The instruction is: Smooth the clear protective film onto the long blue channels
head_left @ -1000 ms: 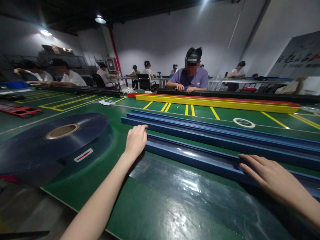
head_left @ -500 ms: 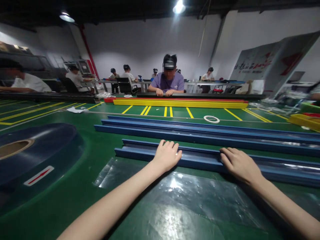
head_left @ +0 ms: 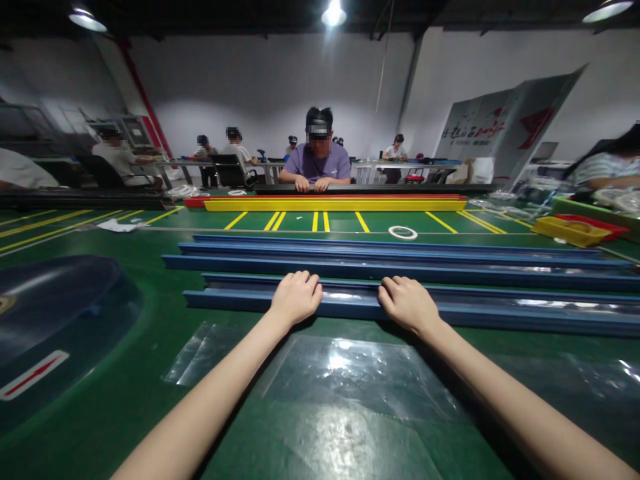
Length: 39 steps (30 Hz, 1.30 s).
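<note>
**Both Hands Seated on the Nearest Blue Channel**

1. Foreground. I see a sheet of clear film (head_left: 360,380) lying flat on the green table (head_left: 125,373), directly in front of the nearest blue channel (head_left: 500,319). The film is glossy, creased and not yet drawn over the channel. At far left lies a large dark film roll (head_left: 55,313) with a red arrow label.

2. Hands. My left hand (head_left: 296,298) and right hand (head_left: 407,303) rest side by side on the near edge of the nearest blue channel, near its left end. Fingers of both are curled over the top lip, gripping it lightly; palms face down.

3. Workpiece. The channel is a long, straight blue profile, open upward, running left to right across the table. Its right portion carries a shiny film covering; the left portion under the hands looks bare.

4. Progress. Judged from this, positioning is done; wrapping of this piece remains.

5. Beyond. More blue channels (head_left: 400,257) lie parallel just behind. A white tape ring (head_left: 403,233) sits further back, then a yellow channel (head_left: 335,205), where a person in a purple shirt (head_left: 315,163) works.
</note>
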### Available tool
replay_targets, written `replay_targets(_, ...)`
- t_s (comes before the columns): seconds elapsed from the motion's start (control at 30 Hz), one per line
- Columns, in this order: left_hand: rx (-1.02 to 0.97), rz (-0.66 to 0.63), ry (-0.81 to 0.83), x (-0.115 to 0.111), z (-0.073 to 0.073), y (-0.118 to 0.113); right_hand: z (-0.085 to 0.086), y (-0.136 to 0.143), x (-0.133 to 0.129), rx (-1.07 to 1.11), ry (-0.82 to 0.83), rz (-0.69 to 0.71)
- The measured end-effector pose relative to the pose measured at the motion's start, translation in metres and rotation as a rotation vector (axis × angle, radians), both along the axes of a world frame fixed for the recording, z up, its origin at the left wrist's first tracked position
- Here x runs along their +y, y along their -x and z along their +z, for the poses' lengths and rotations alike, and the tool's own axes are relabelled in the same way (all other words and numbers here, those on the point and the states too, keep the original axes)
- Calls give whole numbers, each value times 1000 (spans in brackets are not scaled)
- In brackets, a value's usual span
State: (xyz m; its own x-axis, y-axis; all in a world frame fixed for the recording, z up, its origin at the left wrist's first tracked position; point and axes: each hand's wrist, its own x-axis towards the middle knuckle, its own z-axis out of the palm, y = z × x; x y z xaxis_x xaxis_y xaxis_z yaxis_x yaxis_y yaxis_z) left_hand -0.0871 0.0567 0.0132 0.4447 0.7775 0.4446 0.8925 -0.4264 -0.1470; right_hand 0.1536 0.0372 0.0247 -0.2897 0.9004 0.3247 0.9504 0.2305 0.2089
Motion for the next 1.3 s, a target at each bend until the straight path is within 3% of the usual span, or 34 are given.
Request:
replay_targets(0.2,21,100,-37,14,-1,53,1,53,9,87,0,29)
replay_targets(0.33,9,133,-47,17,-1,86,2,60,13,111,66,151)
replay_targets(0.47,-43,204,-68,20,-2,112,2,23,16,88,82,114)
replay_targets(0.73,-125,207,-57,34,-4,129,-9,-120,12,8,-49,-9)
replay_targets(0.83,-131,197,-61,38,-5,135,-13,-135,11,-15,-104,11)
replay_targets(0.97,-117,225,-68,41,-6,145,-15,-121,13,-19,-147,-15)
replay_targets(1.07,-88,251,-67,40,-1,141,-18,-109,15,44,-186,-69)
replay_targets(1.13,-11,243,-57,37,4,125,-20,-102,16,79,-204,-95)
replay_targets(1.3,13,-3,-19,33,8,41,-19,-73,17,95,-193,-106)
